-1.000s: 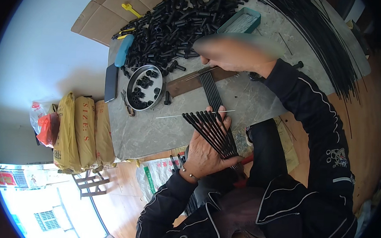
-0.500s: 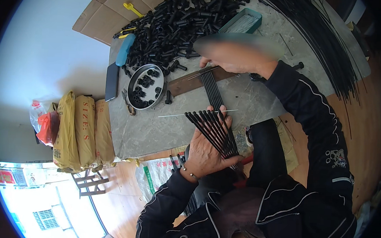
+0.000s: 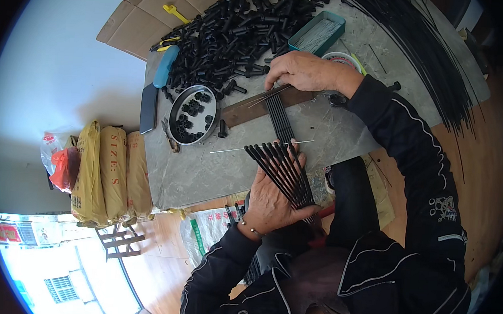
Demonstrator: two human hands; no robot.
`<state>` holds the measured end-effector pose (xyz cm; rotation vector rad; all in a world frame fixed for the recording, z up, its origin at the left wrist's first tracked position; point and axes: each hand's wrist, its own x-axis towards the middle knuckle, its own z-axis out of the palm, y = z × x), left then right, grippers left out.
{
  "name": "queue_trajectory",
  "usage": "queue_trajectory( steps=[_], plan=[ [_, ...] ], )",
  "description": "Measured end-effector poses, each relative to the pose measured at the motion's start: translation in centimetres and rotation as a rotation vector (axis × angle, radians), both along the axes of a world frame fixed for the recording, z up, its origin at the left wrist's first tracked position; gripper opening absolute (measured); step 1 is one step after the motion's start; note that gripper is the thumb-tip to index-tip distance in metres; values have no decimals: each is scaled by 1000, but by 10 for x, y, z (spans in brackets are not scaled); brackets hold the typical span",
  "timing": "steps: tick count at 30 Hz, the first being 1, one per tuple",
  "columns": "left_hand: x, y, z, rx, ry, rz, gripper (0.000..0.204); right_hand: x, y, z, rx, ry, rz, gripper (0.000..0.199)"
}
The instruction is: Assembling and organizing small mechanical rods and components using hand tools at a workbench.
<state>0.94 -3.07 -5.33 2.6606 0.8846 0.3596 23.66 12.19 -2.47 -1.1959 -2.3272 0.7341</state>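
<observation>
My left hand (image 3: 271,195), palm up near the table's front edge, is closed on a fan of slim black rods (image 3: 282,179) with small knobbed ends, its thumb lying across their gathered near ends. A thin white stick (image 3: 226,151) runs crosswise past the knobbed ends. More slim black rods lie side by side as a flat strip (image 3: 280,115), stretching from the left fingers to a brown wooden bar (image 3: 243,111). At the strip's far end, my right hand (image 3: 308,71) has its fingers curled down and pinched on several thin rods (image 3: 269,96) that cross it; the fingertips are partly hidden.
Black plastic fittings (image 3: 224,31) are heaped at the back. A round metal dish (image 3: 193,113) with black pieces, scissors (image 3: 171,137) and a phone (image 3: 148,109) sit left. A teal tray (image 3: 319,34) of thin sticks and long black rods (image 3: 419,52) lie back right.
My right hand, smeared by motion before, now shows sharply at nearly the same place, its fingers lower on the thin rods. My left hand and its fan of rods stay put.
</observation>
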Motion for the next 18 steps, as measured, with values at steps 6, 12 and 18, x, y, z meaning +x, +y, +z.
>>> queue_trajectory(
  steps=[6, 12, 18],
  plan=[
    [1, 1, -3, 6, 6, 1, 101, -3, 1, -11, -16, 83, -21, 18],
    [0, 3, 0, -1, 6, -9, 100, -7, -1, -18, 71, 133, -62, 16],
    [-1, 1, 2, 19, 22, 2, 101, 7, -11, 10, 49, -142, -206, 19]
  ],
)
